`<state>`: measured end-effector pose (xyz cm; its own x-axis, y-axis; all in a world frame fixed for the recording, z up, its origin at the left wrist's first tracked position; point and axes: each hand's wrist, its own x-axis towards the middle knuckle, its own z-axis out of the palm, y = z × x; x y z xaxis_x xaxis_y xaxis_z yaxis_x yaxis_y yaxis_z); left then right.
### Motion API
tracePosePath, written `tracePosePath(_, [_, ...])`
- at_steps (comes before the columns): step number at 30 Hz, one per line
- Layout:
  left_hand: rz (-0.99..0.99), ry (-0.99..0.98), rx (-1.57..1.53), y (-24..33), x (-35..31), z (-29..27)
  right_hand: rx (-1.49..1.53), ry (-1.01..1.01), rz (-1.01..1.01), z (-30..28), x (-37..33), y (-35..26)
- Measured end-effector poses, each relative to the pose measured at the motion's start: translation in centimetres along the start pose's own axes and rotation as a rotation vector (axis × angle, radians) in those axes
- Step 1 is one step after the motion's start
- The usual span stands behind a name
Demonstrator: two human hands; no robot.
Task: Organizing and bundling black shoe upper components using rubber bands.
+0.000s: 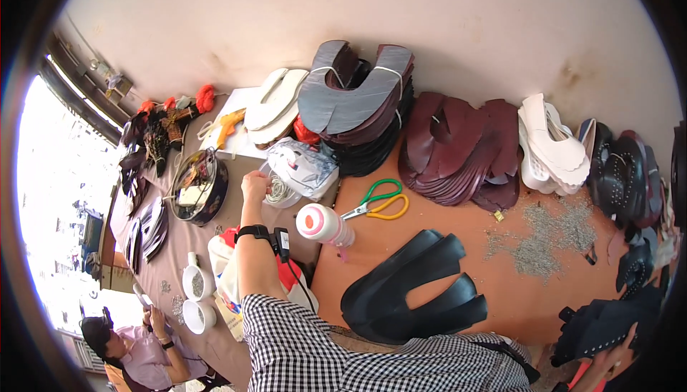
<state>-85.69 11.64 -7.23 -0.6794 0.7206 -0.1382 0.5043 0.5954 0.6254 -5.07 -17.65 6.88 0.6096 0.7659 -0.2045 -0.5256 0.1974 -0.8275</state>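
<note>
My left hand (255, 187), a dark band on its wrist, reaches forward to the rim of a small clear tub (285, 197) that holds a bundle of cream rubber bands or cord (278, 189). Its fingers are curled together, and I cannot make out what is in them. At the lower right, my right hand (617, 358) grips black studded leather shoe pieces (605, 324) by their edge. A silvery plastic bag (304, 167) lies against the tub. Between my arms, a stack of black U-shaped leather pieces (386, 292) rests on the orange table (458, 220).
Scissors (376, 204) with green and yellow handles lie beside a white-and-pink bottle (325, 224). Stacks of maroon uppers (458, 149) and grey U-shaped pieces (351, 99) line the wall. Loose studs (547, 238) are scattered at right. White cups (198, 282) stand left, near a seated person (147, 349).
</note>
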Motion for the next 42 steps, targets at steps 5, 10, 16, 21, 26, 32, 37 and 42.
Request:
tracePosePath(5, [-0.105, 0.004, -0.519, -0.6, -2.3, -3.4, -0.035, -0.116, -0.025, -3.1, 2.7, 0.4])
tracePosePath(10, [-0.034, -0.011, -0.695, -1.0, -2.2, -4.2, 0.001, 0.0, -0.066, -3.4, 3.2, 0.4])
tracePosePath(16, [0.018, -0.039, -1.079, 0.5, -3.3, -4.2, 0.06, -0.063, -0.023, -3.8, 2.3, 0.6])
tracePosePath(21, [0.118, -0.258, -1.355, -4.3, 1.2, -8.3, 0.128, -0.011, -0.086, -2.7, 1.8, 1.5])
tracePosePath(26, [0.141, -0.479, -1.738, -2.2, 2.2, -10.7, 0.231, 0.158, -0.195, 0.7, 0.7, 3.3])
tracePosePath(32, [0.409, -0.702, -1.847, 14.3, -13.7, -5.5, 0.165, -0.063, -0.072, 0.8, 0.5, 3.0])
tracePosePath(37, [0.306, -0.975, -1.428, 22.9, -31.6, 3.6, 0.145, -0.204, -0.075, 1.3, 0.9, 3.5])
tracePosePath(42, [0.377, -1.415, -0.895, 26.7, -44.8, 9.7, 0.062, -0.236, -0.112, -0.4, 1.1, 1.7])
